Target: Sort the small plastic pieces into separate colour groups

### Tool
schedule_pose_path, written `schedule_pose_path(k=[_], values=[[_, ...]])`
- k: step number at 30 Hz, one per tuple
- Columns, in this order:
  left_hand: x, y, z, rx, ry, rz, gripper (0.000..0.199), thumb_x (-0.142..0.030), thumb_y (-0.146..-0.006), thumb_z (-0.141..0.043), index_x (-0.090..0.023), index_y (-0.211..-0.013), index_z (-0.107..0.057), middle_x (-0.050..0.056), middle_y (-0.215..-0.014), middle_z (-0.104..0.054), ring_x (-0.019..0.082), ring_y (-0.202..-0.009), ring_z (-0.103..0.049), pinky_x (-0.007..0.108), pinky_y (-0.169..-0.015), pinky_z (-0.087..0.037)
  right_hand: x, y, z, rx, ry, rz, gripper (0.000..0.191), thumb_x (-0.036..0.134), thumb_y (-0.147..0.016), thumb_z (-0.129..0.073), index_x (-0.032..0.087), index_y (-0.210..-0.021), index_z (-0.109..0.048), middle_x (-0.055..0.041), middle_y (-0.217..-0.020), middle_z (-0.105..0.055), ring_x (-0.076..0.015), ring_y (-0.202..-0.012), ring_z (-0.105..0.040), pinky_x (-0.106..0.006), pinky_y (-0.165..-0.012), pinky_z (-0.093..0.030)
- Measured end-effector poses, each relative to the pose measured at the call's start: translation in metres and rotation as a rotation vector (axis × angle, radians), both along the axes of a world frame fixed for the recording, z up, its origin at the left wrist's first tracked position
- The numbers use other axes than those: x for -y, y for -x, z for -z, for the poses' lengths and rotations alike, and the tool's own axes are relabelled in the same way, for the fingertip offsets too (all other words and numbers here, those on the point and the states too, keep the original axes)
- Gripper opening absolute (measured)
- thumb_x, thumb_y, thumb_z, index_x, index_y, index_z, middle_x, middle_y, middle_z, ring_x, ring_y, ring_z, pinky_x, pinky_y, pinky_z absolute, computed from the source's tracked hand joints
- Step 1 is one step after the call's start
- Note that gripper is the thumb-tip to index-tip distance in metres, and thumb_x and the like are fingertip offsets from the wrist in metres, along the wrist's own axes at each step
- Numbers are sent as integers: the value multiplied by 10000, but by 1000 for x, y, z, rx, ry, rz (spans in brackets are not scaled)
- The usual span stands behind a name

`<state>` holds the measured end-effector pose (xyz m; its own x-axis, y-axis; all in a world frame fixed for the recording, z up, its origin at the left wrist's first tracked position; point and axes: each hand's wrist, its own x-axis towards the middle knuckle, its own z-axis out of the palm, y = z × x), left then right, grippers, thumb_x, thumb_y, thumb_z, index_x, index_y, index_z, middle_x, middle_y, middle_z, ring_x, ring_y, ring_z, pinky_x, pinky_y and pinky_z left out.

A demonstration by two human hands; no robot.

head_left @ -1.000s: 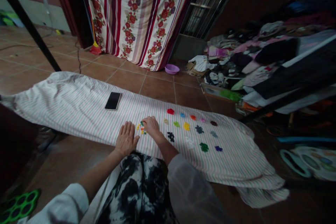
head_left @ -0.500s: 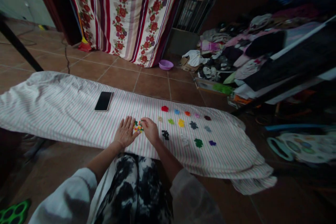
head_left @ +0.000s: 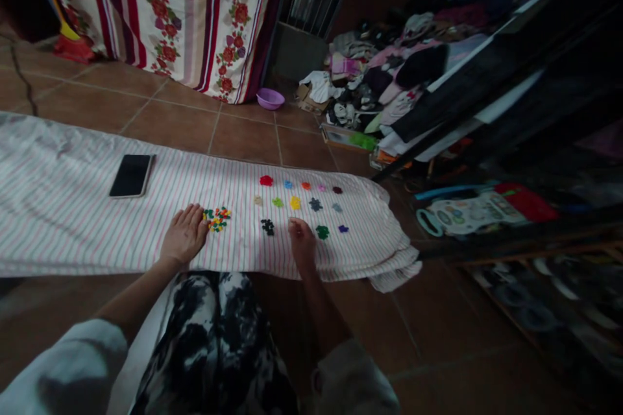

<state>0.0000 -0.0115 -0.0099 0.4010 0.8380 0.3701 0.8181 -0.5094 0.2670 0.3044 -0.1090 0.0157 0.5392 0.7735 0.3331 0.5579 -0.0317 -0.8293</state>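
Observation:
My left hand (head_left: 183, 235) lies flat on the striped cloth, its fingers beside a mixed pile of small colored pieces (head_left: 217, 218). My right hand (head_left: 302, 237) is over the sorted piles, fingers pinched together; whatever they hold is too small to make out. It hides the white pile. Left of it lies a black pile (head_left: 267, 227), and to its right a green pile (head_left: 322, 232) and a purple pile (head_left: 343, 229). Just above sits a yellow pile (head_left: 294, 202). Red (head_left: 265, 180), blue (head_left: 288, 185) and orange (head_left: 305, 186) piles are in the far row.
A phone (head_left: 131, 176) lies on the cloth (head_left: 73, 207) at the left. Beyond, on the tiled floor, are a purple basin (head_left: 270, 98), a red broom (head_left: 74, 48) and heaped clothes (head_left: 384, 71). A dark bar slants across the right side.
My right hand has moved right, from the mixed pile to the sorted piles. My left hand stays by the mixed pile, which is now less covered. The view has turned right.

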Motion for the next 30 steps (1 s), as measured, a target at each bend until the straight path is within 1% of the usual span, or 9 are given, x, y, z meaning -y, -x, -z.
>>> schedule_pose_path(k=[3, 6, 8, 11, 16, 18, 21, 26, 30], values=[[0, 1, 0, 22, -15, 8, 529, -385, -943, -263, -62, -1241, -557, 221, -1326, -579, 314, -1340, -451, 505, -1099, -348, 8, -40, 3, 4, 2, 135, 368, 446, -824, -486, 179, -1030, -632, -98, -971, -709, -194, -858, -650, -335, -783, -527], [0, 2, 1, 28, -19, 28, 491, -373, -938, -288, -80, -1217, -564, 215, -1310, -590, 316, -1334, -455, 517, -1095, -352, 14, -73, 5, 37, 57, 243, 389, 464, -811, -441, 175, -983, -636, -86, -900, -706, -186, -791, -638, -318, -749, -519], [0, 2, 0, 17, -28, 30, 478, -369, -938, -292, -90, -1215, -563, 208, -1307, -592, 314, -1330, -458, 519, -1091, -357, 17, -89, 6, 49, 101, 284, 399, 465, -799, -424, 172, -945, -652, -83, -857, -704, -187, -756, -631, -310, -721, -510], [0, 1, -1, -10, -42, 15, 489, -364, -947, -269, -73, -1198, -571, 211, -1303, -592, 311, -1317, -469, 494, -1093, -360, 21, -106, 7, 64, 121, 295, 419, 468, -770, -439, 166, -933, -678, -95, -880, -715, -200, -777, -637, -317, -731, -507], [1, 1, -2, -19, -30, 14, 495, -371, -953, -254, -77, -1174, -585, 211, -1299, -592, 312, -1314, -465, 497, -1092, -355, 21, -119, 12, 140, 128, 288, 421, 451, -751, -424, 177, -911, -701, -100, -947, -730, -219, -847, -643, -350, -826, -496], [1, 1, -2, -16, -26, 19, 484, -369, -950, -267, -79, -1171, -586, 212, -1299, -591, 312, -1317, -459, 502, -1093, -351, 21, -122, 15, 157, 154, 285, 434, 436, -747, -417, 160, -913, -708, -114, -953, -730, -226, -851, -646, -358, -839, -493], [0, 2, -1, -16, -21, 39, 460, -368, -942, -291, -92, -1140, -600, 211, -1289, -597, 318, -1318, -456, 515, -1089, -351, 21, -123, 19, 210, 198, 240, 437, 398, -750, -408, 137, -920, -714, -130, -958, -728, -233, -873, -645, -362, -865, -484], [0, 2, -1, -4, -20, 44, 434, -365, -940, -296, -118, -1104, -612, 199, -1279, -605, 314, -1318, -456, 522, -1084, -357, 20, -123, 22, 310, 265, 238, 376, 312, -755, -399, 173, -908, -713, -94, -945, -730, -225, -889, -630, -360, -886, -473], [0, 2, -1, 6, -23, 47, 424, -367, -939, -304, -128, -1119, -604, 187, -1275, -610, 305, -1319, -459, 517, -1090, -355, 18, -122, 20, 314, 291, 246, 371, 268, -756, -390, 172, -901, -717, -86, -937, -725, -213, -887, -631, -346, -894, -470]])
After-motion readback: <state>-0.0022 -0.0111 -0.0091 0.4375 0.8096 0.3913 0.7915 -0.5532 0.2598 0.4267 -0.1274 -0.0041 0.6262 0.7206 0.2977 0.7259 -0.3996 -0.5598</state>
